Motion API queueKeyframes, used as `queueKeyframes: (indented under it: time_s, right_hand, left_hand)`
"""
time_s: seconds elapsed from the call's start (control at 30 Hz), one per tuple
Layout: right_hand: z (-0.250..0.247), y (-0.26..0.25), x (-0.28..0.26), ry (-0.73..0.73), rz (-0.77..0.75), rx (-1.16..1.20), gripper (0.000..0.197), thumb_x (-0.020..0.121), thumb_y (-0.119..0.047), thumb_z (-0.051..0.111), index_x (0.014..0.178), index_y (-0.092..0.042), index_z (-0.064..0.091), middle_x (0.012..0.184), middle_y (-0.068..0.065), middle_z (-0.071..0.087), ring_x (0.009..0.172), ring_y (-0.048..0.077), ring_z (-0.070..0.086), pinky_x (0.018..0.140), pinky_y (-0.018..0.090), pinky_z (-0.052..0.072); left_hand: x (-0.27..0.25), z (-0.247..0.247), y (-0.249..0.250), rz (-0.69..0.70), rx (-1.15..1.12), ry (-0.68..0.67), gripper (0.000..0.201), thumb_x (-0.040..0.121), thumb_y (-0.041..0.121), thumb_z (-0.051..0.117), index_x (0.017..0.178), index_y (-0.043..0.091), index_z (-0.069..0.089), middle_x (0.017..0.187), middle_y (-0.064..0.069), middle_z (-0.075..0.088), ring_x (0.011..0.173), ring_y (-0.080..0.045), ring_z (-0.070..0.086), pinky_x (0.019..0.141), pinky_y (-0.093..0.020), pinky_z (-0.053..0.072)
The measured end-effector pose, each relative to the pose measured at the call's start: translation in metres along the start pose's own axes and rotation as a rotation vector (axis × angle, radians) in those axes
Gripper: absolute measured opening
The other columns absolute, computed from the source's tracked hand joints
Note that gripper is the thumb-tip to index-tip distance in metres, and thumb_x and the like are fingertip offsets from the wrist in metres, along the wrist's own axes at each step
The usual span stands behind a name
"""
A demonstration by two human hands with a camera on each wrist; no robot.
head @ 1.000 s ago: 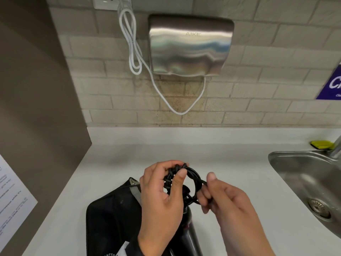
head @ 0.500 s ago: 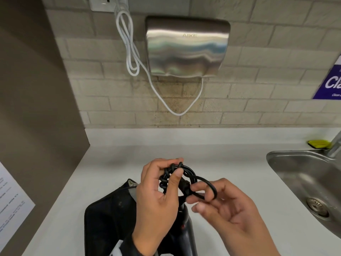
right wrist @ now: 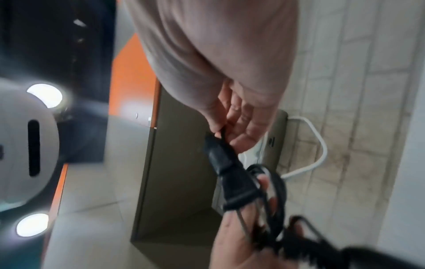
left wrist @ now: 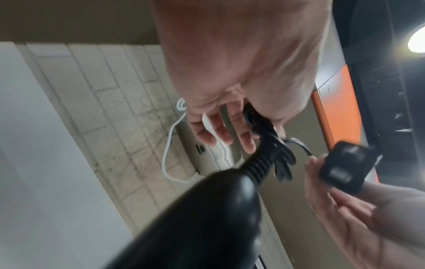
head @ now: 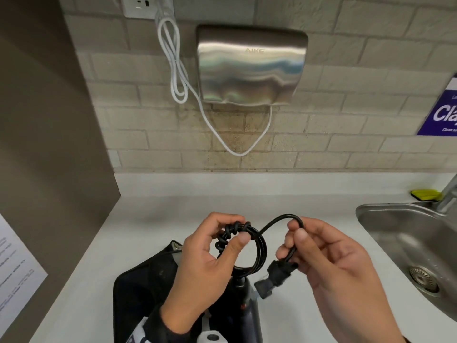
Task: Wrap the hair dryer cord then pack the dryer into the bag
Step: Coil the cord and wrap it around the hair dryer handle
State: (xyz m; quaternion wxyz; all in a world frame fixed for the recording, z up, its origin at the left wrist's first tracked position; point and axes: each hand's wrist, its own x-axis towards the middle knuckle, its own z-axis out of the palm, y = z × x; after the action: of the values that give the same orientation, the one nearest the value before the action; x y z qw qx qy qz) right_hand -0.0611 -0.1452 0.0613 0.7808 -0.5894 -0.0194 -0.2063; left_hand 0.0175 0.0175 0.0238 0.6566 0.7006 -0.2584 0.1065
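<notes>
Cord (head: pixel 256 246) mostly coiled, loops pinched in left hand (head: pixel 205 263); right hand (head: pixel 329 263) pinches the loose plug end (head: pixel 272 277); dryer (head: pixel 244 310) not yet inside bag (head: pixel 146 293)

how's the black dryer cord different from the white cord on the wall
The black cord is coiled in tight loops gripped by the left hand, its plug end pinched by the right hand; the white cord hangs loose on the wall, untouched. The black cord is unplugged; the white cord runs up to the socket and under the steel hand dryer. Both have slack gathered in loops.
</notes>
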Motion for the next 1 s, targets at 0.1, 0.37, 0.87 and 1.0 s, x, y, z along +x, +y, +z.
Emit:
queueKeyframes:
  time_s: [0.1,0.37,0.87,1.0]
  right_hand:
    - [-0.004,-0.005,0.004,0.022,-0.078,-0.158,0.035,0.071,-0.042,0.077,0.089,-0.012,0.075,0.071,0.01,0.07,0.065,0.025,0.071,0.063,0.027,0.058]
    - [-0.004,-0.002,0.012,0.093,-0.266,-0.354,0.012,0.082,-0.008,0.063,0.085,-0.011,0.074,0.074,0.015,0.072,0.065,0.026,0.073,0.067,0.024,0.058]
    - [0.019,0.041,0.021,0.181,0.13,0.108,0.018,0.085,-0.018,0.06,0.095,-0.003,0.066,0.08,0.005,0.069,0.063,0.018,0.065,0.062,0.036,0.057]
    - [0.02,0.049,0.02,0.162,0.223,0.158,0.021,0.086,-0.017,0.06,0.098,-0.001,0.065,0.08,0.005,0.068,0.06,0.016,0.061,0.059,0.032,0.057]
  left_hand:
    - [0.005,-0.012,0.005,-0.006,0.065,-0.095,0.032,0.071,0.047,0.079,0.099,0.04,0.068,0.102,0.018,0.074,0.103,-0.012,0.067,0.09,-0.026,0.051]
    - [0.003,-0.008,0.001,0.05,0.139,0.025,0.028,0.071,0.051,0.075,0.093,0.035,0.069,0.091,0.013,0.074,0.093,-0.014,0.068,0.082,-0.017,0.051]
    - [0.003,-0.004,0.002,-0.157,-0.22,-0.059,0.015,0.076,0.021,0.083,0.084,0.02,0.071,0.094,-0.003,0.078,0.086,-0.015,0.073,0.075,-0.036,0.061]
    - [0.002,-0.007,0.002,-0.299,-0.365,-0.07,0.016,0.072,0.012,0.078,0.081,0.008,0.066,0.094,-0.014,0.078,0.087,-0.027,0.075,0.074,-0.04,0.062]
